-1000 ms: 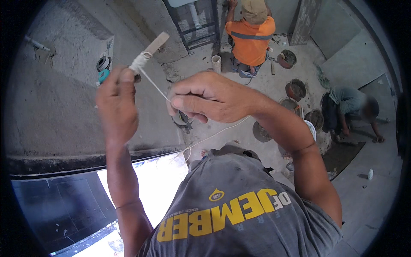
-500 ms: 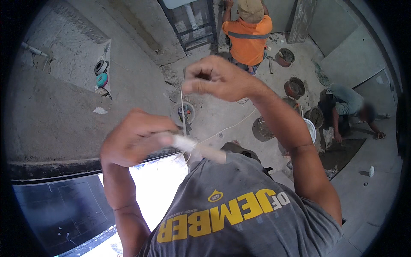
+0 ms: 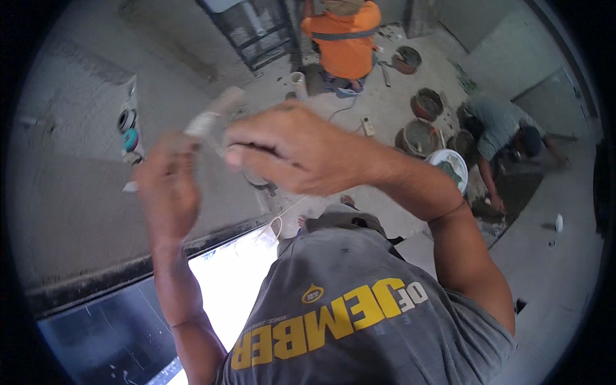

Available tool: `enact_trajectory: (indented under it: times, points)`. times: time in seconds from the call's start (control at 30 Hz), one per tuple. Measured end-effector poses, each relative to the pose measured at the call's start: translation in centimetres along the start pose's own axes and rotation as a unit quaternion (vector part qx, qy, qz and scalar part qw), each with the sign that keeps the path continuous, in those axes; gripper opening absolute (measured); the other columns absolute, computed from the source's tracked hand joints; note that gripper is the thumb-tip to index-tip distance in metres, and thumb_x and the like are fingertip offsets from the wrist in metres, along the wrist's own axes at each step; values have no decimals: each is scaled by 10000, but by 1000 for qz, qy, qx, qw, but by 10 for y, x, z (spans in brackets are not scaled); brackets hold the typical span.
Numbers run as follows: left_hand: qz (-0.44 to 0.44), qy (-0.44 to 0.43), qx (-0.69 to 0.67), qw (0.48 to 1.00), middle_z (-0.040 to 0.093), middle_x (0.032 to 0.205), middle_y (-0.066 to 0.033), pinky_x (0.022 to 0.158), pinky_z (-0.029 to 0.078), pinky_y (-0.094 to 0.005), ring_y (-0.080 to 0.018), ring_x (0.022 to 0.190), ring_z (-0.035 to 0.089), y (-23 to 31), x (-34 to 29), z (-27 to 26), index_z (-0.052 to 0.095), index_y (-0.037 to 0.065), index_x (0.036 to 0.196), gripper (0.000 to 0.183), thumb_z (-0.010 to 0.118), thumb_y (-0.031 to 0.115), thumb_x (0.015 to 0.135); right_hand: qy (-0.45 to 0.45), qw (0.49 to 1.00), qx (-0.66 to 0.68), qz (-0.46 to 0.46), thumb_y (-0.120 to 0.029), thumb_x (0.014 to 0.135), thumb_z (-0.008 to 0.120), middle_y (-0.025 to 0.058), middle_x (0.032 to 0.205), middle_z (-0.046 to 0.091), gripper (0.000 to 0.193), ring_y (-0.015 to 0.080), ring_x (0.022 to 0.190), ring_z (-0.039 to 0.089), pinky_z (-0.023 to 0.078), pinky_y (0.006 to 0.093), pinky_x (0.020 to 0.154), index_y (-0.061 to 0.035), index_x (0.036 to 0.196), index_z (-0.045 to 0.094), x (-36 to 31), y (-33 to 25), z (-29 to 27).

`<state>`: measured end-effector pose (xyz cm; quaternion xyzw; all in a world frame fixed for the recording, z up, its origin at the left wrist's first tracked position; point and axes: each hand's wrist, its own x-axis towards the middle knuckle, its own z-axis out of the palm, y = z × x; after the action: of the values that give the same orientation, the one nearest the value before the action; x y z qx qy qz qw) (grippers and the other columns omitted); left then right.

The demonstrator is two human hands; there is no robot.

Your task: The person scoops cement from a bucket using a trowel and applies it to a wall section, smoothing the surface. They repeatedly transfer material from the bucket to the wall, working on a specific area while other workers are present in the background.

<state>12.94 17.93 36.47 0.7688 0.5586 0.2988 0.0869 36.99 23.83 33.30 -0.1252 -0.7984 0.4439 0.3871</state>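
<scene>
My left hand [image 3: 168, 183], smeared by motion, is closed around the lower end of a short stick wound with white string [image 3: 204, 124]. The stick's bare tan end [image 3: 229, 101] points up and to the right. Just to the right, my right hand [image 3: 298, 149] is pinched at thumb and forefinger. A faint line of string seems to run between that pinch and the wound stick, though blur hides just where it is gripped. Below the hands, a pale loose string [image 3: 292, 208] hangs near my grey shirt [image 3: 359, 276].
Buckets of mortar [image 3: 420, 138] and a white bucket [image 3: 449, 168] stand on the floor at right. One person in orange [image 3: 346, 45] crouches ahead; another [image 3: 507, 131] bends over the floor at right. A ledge holds tape rolls [image 3: 130, 139]. A metal frame [image 3: 256, 38] leans farther off.
The wound stick has swung up and left, and its bare end now points upward. My left hand has turned upright; my right hand has come lower. The view has shifted.
</scene>
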Motion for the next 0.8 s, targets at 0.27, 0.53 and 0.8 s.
enact_trajectory:
  times: [0.27, 0.53, 0.8]
  points:
    - [47, -342, -136, 929, 597, 714, -51, 500, 371, -280, -98, 585, 505, 25, 10, 40, 641, 27, 896, 335, 593, 341, 1000, 49, 997, -34, 46, -339, 1030, 545, 125, 640, 551, 414, 261, 577, 533, 447, 410, 598, 8, 810, 604, -53, 63, -20]
    - [-52, -275, -321, 905, 500, 612, -35, 491, 310, -286, -98, 542, 410, 0, 3, 66, 592, -12, 779, 381, 601, 299, 999, 156, 982, 102, 25, -321, 993, 556, 205, 751, 625, 376, 373, 698, 623, 473, 474, 675, 18, 850, 628, -117, 82, 27]
    - [27, -207, -183, 961, 444, 544, -49, 479, 322, -388, -203, 438, 401, -12, 37, 135, 526, -18, 755, 344, 552, 213, 1009, 342, 935, 19, 91, -337, 970, 626, 217, 720, 571, 401, 370, 655, 566, 441, 471, 648, 28, 808, 594, -137, 68, 70]
